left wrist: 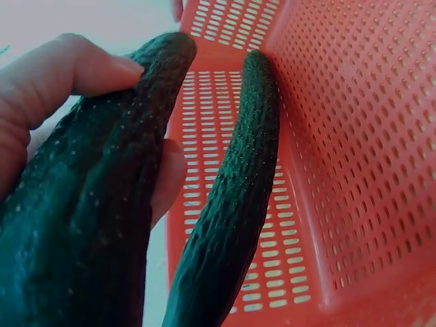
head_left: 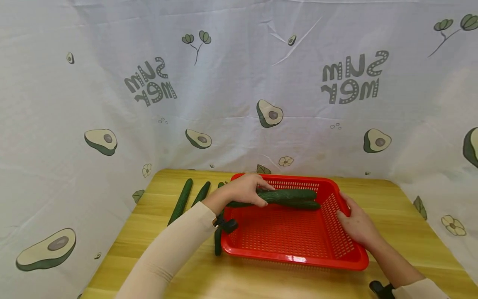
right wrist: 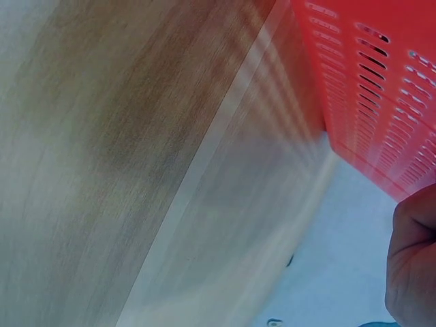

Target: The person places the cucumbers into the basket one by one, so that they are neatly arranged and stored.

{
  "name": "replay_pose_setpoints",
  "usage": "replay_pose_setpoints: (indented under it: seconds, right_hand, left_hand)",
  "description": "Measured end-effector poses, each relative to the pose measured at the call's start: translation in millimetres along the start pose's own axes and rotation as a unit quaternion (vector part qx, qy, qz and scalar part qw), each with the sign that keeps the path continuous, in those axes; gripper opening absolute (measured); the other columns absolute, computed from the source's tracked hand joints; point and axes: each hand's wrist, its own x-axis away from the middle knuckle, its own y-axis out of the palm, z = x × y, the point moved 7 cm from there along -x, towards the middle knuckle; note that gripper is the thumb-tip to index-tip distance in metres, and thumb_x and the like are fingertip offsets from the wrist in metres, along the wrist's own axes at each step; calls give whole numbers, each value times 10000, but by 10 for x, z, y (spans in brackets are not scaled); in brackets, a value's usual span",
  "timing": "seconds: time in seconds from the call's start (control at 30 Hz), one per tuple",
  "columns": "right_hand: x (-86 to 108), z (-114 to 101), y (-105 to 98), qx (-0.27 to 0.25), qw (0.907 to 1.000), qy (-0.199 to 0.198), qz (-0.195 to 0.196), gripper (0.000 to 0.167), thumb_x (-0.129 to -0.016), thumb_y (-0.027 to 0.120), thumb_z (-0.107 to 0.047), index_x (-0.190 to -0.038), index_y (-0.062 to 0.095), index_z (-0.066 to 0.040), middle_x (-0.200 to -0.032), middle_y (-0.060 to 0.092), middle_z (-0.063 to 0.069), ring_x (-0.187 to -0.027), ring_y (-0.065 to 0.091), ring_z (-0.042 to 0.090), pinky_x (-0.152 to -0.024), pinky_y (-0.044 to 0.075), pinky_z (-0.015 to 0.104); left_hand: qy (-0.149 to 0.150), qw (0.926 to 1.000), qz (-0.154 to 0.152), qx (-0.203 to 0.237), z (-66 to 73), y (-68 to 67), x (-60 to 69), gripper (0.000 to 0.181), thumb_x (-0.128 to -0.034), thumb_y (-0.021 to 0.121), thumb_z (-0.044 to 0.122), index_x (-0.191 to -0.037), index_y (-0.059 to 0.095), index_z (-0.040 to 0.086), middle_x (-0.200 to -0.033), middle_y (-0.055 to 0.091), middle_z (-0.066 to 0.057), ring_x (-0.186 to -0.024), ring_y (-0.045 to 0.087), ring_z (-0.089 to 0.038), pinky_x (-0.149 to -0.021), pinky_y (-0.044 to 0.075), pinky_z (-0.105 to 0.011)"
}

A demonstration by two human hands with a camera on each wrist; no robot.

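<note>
My left hand [head_left: 246,189] grips a dark green cucumber [head_left: 289,194] over the far part of the red basket [head_left: 295,260]; in the left wrist view the thumb and a finger lie on either side of this cucumber [left wrist: 95,184]. Another cucumber [left wrist: 238,184] lies in the basket beside it, along the far side wall. My right hand [head_left: 358,224] holds the basket's right rim, thumb on the inner side. The right wrist view shows that hand [right wrist: 414,262] at the edge of the red basket wall [right wrist: 381,88], its fingers partly out of frame.
Left of the basket, on the wooden table [head_left: 130,249], lie one cucumber [head_left: 181,201], a second [head_left: 202,193] partly behind my left arm, and another [head_left: 218,241] against the basket's left side. A white cloth with avocado prints [head_left: 239,83] hangs behind and beside the table.
</note>
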Motion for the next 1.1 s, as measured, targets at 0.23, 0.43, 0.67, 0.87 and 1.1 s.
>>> replay_pose_setpoints:
  seconds: [0.23, 0.43, 0.67, 0.87, 1.1]
  right_hand:
    - [4, -3, 25, -57, 10000, 43, 14, 716, -1084, 396, -230, -1651, -23, -106, -1380, 422, 424, -727, 669, 198, -618, 603, 388]
    - [7, -23, 40, -86, 9999, 98, -8, 709, -1091, 391, -230, -1652, -25, -107, -1365, 441, 415, -729, 667, 187, -616, 600, 387]
    - [14, -59, 40, -172, 9998, 99, 7, 712, -1091, 397, -228, -1653, -25, -114, -1364, 447, 407, -739, 675, 193, -618, 606, 392]
    - [15, -63, 29, -225, 9997, 70, 23, 710, -1091, 395, -223, -1653, -23, -112, -1363, 455, 407, -745, 677, 196, -623, 605, 392]
    - [2, -65, 10, -202, 9998, 77, 36, 707, -1086, 398, -211, -1652, -10, -97, -1365, 457, 405, -738, 679, 202, -626, 602, 390]
  left_hand:
    - [68, 9984, -485, -273, 24, 167, -206, 393, -860, 809, 216, -1250, 758, 203, -1286, 712, 33, -1078, 623, -58, -893, 509, -196]
    - [-130, 9939, -734, -807, -44, 338, -303, 363, -909, 780, 276, -1268, 746, 242, -1296, 713, 78, -1215, 633, -88, -1025, 504, -252]
    - [-74, 9903, -620, -1239, -92, 430, -322, 358, -958, 726, 294, -1314, 715, 262, -1336, 685, 63, -1266, 604, -134, -1096, 469, -298]
    - [-110, 9872, -534, -1501, -84, 423, -341, 360, -967, 710, 310, -1326, 705, 285, -1346, 674, 48, -1272, 587, -163, -1118, 451, -331]
    - [-197, 9883, -412, -1455, -191, 448, -392, 362, -930, 757, 359, -1287, 723, 314, -1319, 691, 84, -1244, 584, -141, -1109, 441, -324]
